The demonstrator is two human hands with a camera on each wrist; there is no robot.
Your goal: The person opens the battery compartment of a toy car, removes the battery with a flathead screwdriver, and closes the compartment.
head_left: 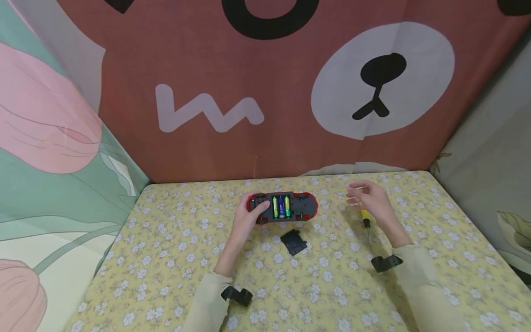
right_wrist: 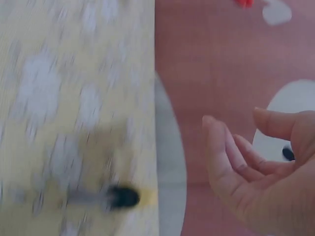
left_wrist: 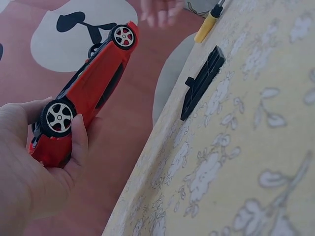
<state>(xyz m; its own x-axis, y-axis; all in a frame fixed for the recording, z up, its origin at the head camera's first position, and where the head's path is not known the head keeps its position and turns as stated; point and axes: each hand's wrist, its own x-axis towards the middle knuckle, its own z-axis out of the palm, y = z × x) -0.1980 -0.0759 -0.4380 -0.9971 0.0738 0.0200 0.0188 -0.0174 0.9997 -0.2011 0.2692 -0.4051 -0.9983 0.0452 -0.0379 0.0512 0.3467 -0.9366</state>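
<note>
My left hand [head_left: 244,220] grips one end of a red toy car [head_left: 306,207], its dark underside turned up, thumb on the underside. Three batteries [head_left: 281,207], two green-yellow and one blue, lie side by side in its uncovered compartment. In the left wrist view, fingers wrap around the car body [left_wrist: 96,81] beside a wheel. A black battery cover [head_left: 293,242] lies on the table just in front of the car. To the right, my right hand [head_left: 373,203] hovers with loosely bent fingers and nothing in them, above a screwdriver [head_left: 365,219] with a yellow handle.
A yellow floral cloth [head_left: 166,267] covers the table. Behind its far edge rises a reddish-brown printed curtain [head_left: 286,152], with more printed fabric on the left [head_left: 50,198] and right. Each sleeve carries a black wrist camera [head_left: 237,295].
</note>
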